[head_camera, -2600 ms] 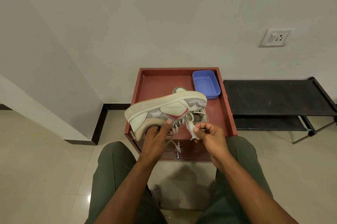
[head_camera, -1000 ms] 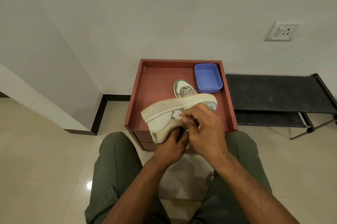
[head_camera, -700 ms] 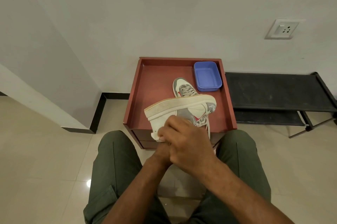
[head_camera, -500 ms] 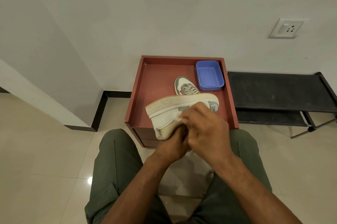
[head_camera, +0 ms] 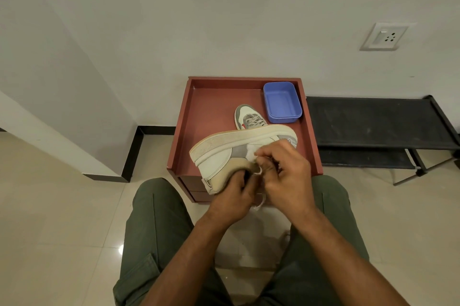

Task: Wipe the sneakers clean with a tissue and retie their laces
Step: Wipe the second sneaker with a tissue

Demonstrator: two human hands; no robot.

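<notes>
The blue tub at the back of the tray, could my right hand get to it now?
Probably not directly: the right hand is pinching a tissue against the held sneaker, which sits between it and the blue tub.

Upturned white sneaker (head_camera: 224, 156), tissue (head_camera: 251, 150) against it.

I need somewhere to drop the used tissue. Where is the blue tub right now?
In the head view the blue tub sits in the far right corner of the red tray table, just right of the second sneaker.

Bare tray floor (head_camera: 211, 116) left of second sneaker (head_camera: 249, 117)
</notes>
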